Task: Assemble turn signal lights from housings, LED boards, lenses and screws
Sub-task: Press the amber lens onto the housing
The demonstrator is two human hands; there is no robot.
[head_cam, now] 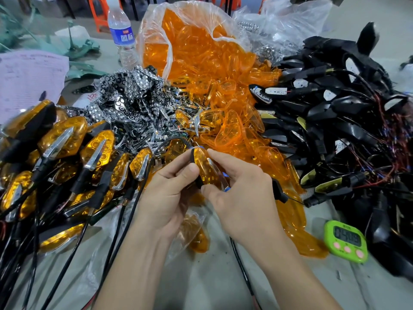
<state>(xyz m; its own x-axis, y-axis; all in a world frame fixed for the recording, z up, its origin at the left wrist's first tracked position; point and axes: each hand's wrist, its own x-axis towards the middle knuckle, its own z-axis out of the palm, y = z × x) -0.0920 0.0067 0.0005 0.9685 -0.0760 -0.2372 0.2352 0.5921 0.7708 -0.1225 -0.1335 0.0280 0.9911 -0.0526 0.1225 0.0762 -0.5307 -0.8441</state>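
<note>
I see both hands at frame center pinching one turn signal [206,168]. Left hand [169,189] grips its black housing side w/ thumb; right hand [241,193] pinches the chrome strip side.

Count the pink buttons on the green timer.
3, in a row below the display of the timer: left button, middle button, right button. None appears hidden.

One bottle [121,34], one timer [346,241], one held turn signal [204,166]; lenses [212,63] uncountable.
</note>
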